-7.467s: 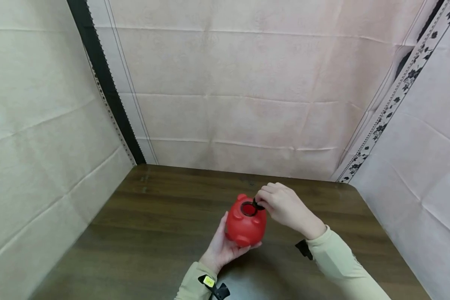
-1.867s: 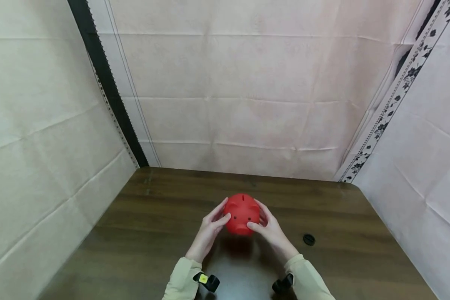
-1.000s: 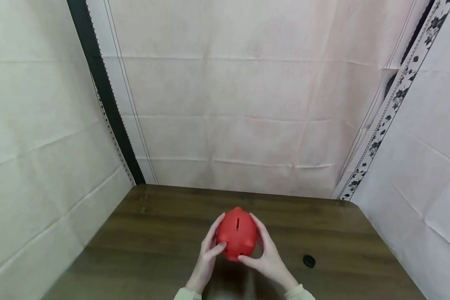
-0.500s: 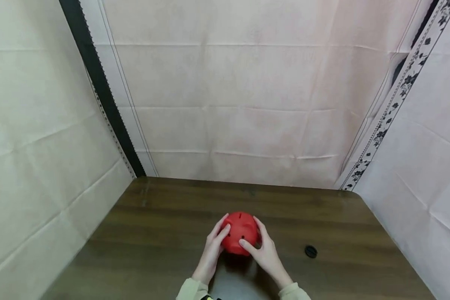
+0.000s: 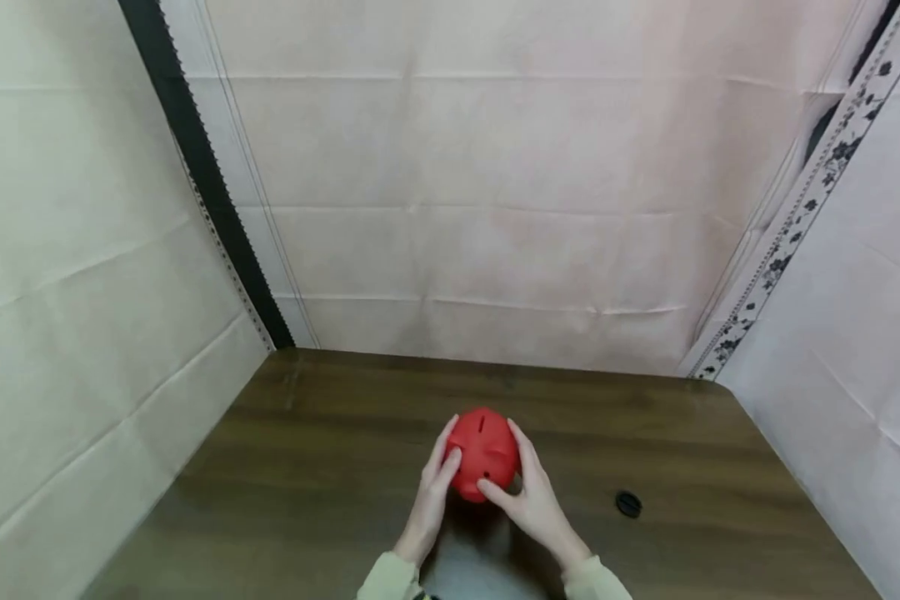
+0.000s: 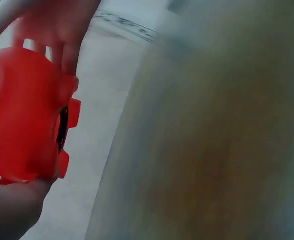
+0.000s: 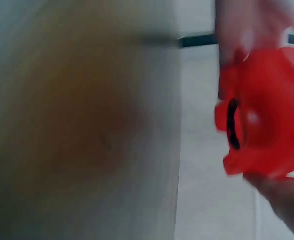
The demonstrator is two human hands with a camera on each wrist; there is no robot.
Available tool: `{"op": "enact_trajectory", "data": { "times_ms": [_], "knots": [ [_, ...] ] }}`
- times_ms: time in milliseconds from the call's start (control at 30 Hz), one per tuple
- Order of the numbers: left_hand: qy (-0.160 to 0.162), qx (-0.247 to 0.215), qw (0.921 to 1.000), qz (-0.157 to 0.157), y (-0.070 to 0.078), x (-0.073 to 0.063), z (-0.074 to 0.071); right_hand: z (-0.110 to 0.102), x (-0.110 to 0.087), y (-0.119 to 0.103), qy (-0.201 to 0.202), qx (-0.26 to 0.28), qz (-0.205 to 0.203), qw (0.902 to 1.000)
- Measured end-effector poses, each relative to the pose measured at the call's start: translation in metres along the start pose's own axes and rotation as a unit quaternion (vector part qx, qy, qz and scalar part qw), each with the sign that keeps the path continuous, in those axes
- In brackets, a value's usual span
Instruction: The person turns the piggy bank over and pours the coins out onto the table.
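A red piggy bank [image 5: 483, 454] is held between both hands, raised off the table, with its coin slot on top and its face toward me. My left hand [image 5: 429, 500] grips its left side, thumb in front and fingers behind. On the other side my right hand [image 5: 534, 504] grips it the same way. Both wrist views show the piggy bank [image 6: 22, 115] with stubby feet and an uncovered, black-rimmed round hole [image 7: 233, 124] in its underside. A round black plug [image 5: 628, 503] lies on the table, right of my right hand.
The brown wood-grain table [image 5: 330, 467] stretches around the hands. Pale creased cloth [image 5: 457, 167] hangs behind it and on both sides. A floral-patterned border [image 5: 810, 196] runs down the right corner, a black strip [image 5: 210, 179] down the left.
Earlier my right hand pinched the black plug at the bank's hole; now the plug lies on the table. The bank has been turned slot-up into both hands, and its tilt has shifted since.
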State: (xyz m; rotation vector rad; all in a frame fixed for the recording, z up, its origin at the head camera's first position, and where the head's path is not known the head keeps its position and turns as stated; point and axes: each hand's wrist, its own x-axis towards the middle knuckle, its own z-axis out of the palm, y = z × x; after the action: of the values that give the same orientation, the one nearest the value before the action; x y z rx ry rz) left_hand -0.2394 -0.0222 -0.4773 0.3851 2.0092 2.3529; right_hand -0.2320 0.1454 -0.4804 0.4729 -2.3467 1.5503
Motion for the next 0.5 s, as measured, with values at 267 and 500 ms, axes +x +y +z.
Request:
{"op": "enact_trajectory", "data": {
  "times_ms": [267,500],
  "knots": [
    [-0.026,-0.005,0.9996,0.006,-0.004,0.005,0.001,-0.012,0.005,-0.006,-0.019,0.014,0.013,0.9996],
    [-0.028,0.037,0.9670,0.250,0.020,0.003,0.012,-0.021,0.006,-0.028,0.028,-0.006,-0.171,0.9849]
  ]
}}
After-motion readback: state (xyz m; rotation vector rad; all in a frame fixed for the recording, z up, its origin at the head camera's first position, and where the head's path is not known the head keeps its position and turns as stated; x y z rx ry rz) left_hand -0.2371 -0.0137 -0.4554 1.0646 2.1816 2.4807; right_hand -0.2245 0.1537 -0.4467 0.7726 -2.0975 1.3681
